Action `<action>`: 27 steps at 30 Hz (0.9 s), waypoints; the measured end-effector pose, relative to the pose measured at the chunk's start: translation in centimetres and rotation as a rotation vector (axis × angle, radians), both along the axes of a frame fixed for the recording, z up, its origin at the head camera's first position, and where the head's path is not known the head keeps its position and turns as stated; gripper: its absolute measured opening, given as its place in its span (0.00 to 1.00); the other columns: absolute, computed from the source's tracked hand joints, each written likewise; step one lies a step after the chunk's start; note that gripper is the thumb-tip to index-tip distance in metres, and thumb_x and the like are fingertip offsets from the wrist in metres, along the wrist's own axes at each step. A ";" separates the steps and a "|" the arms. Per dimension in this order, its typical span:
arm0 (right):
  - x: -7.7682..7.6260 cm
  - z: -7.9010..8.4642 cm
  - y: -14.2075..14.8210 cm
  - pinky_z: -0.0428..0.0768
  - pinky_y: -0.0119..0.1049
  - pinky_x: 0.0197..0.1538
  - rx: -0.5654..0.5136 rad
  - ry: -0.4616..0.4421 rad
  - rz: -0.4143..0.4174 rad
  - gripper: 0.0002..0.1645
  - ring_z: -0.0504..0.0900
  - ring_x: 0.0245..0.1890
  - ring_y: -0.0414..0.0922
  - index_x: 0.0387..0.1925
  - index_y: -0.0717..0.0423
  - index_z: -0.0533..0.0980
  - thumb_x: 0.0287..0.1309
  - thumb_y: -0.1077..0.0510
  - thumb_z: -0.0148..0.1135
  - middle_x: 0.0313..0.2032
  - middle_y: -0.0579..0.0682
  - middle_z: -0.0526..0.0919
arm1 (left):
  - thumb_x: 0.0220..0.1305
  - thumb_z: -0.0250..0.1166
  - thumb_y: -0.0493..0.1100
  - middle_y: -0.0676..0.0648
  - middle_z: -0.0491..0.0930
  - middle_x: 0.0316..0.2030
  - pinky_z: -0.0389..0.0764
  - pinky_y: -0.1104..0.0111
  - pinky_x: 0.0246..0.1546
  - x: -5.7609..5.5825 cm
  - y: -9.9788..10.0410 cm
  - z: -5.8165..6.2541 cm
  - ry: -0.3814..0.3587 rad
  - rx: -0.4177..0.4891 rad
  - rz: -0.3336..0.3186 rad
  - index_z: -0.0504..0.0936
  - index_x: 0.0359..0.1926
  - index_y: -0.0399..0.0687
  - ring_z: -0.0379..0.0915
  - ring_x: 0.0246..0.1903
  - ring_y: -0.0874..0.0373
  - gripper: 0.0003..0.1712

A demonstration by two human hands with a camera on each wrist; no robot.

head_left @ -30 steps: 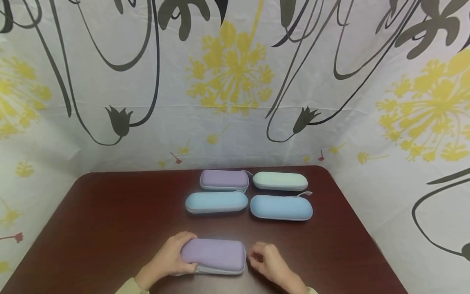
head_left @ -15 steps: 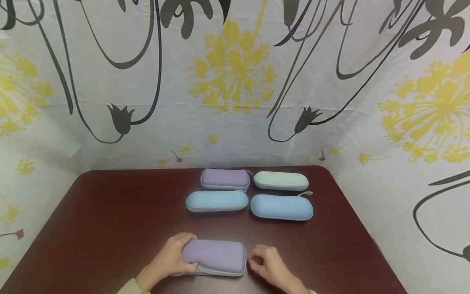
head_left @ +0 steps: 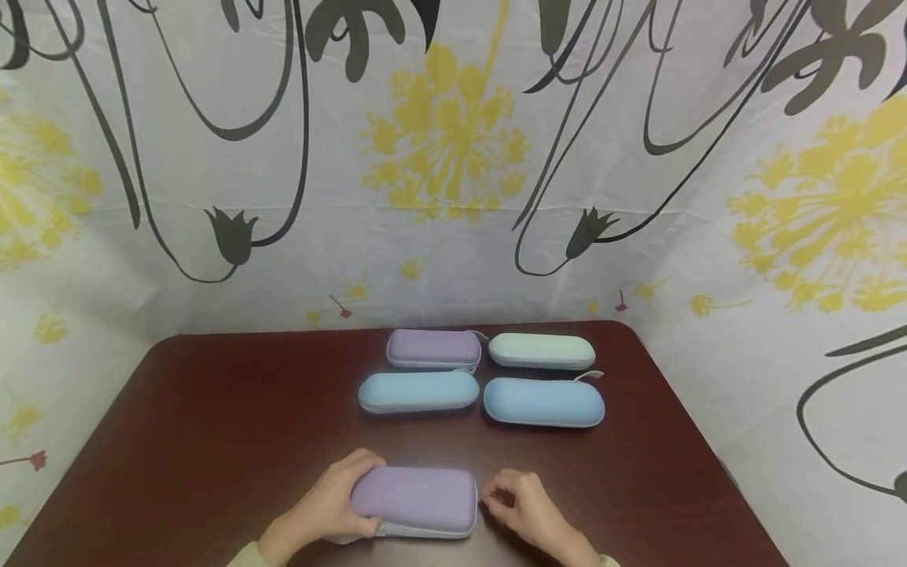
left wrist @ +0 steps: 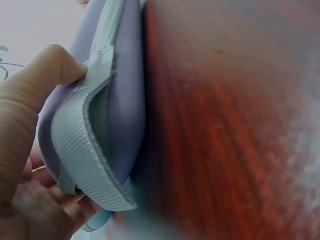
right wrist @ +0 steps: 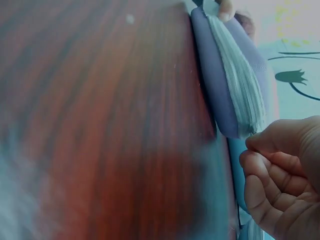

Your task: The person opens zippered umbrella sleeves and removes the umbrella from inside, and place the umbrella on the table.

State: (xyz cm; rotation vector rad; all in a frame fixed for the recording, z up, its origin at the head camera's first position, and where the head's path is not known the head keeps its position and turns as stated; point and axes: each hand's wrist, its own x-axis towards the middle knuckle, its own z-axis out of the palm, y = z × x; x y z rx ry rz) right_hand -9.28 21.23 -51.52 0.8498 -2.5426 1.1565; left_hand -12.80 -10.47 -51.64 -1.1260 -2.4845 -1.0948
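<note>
Down at the near edge of the dark red table [head_left: 212,425], the left hand [head_left: 333,504] is gripping the left end of the lilac case [head_left: 418,498], fingers curling over the top and thumb pressing on the grey zip band; the left wrist view is showing that thumb [left wrist: 47,75] sitting right on the ribbed edge of the lilac case [left wrist: 122,100], with the palm cupping its end. The case is lying flat on the table, long side across, close to the person.

At the case's right end, the right hand [head_left: 527,508] is hovering just beside it, fingers curling inward. The right wrist view is showing those fingertips [right wrist: 260,145] sitting just at the corner of the lilac case [right wrist: 215,85], at the edge of its grey zip band, but whether they are pinching a pull there I cannot tell.

Further out, towards the middle of the table, two blue cases are lying side by side: a light blue case [head_left: 418,391] on the left and a rounder blue case [head_left: 544,402] on the right, near each other but apart. Behind them, a second lilac case [head_left: 434,349] and a pale green case [head_left: 542,351] are forming the back row. Beyond the table, a white cloth [head_left: 453,197] printed with yellow flowers and dark stems is hanging all round.
</note>
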 end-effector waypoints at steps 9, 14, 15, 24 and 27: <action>-0.7 0.2 -0.5 0.68 0.19 0.24 0.045 0.084 -0.032 0.12 0.69 0.23 0.28 0.23 0.50 0.79 0.41 0.71 0.67 0.22 0.37 0.75 | 0.26 0.74 0.41 0.53 0.78 0.39 0.77 0.70 0.34 -0.3 -0.6 0.0 0.040 0.017 -0.115 0.77 0.44 0.40 0.72 0.37 0.63 0.35; -0.9 -0.1 -0.8 0.69 0.19 0.24 0.045 0.095 -0.067 0.13 0.69 0.22 0.28 0.22 0.50 0.79 0.39 0.71 0.68 0.22 0.36 0.75 | 0.27 0.74 0.41 0.53 0.77 0.37 0.77 0.71 0.34 -0.5 -0.8 0.2 0.049 0.020 -0.140 0.77 0.43 0.39 0.72 0.36 0.63 0.34; -0.9 -0.2 -0.8 0.69 0.18 0.24 0.042 0.103 -0.075 0.13 0.69 0.22 0.28 0.22 0.50 0.79 0.38 0.71 0.68 0.22 0.36 0.75 | 0.27 0.74 0.41 0.53 0.77 0.37 0.77 0.72 0.34 -0.6 -0.8 0.2 0.050 0.018 -0.144 0.77 0.43 0.39 0.72 0.36 0.64 0.33; -0.9 0.0 -1.2 0.68 0.18 0.25 0.018 0.150 -0.086 0.15 0.70 0.23 0.29 0.22 0.50 0.78 0.37 0.72 0.68 0.22 0.38 0.76 | 0.28 0.74 0.42 0.54 0.76 0.35 0.75 0.75 0.34 -1.0 -1.0 0.4 0.059 0.015 -0.186 0.78 0.43 0.40 0.71 0.35 0.65 0.32; -1.0 0.2 -1.2 0.68 0.18 0.25 0.027 0.147 -0.087 0.15 0.70 0.23 0.29 0.22 0.50 0.78 0.37 0.73 0.68 0.22 0.38 0.76 | 0.28 0.74 0.43 0.54 0.77 0.35 0.75 0.75 0.33 -0.9 -1.0 0.3 0.061 0.009 -0.166 0.78 0.43 0.40 0.70 0.35 0.65 0.32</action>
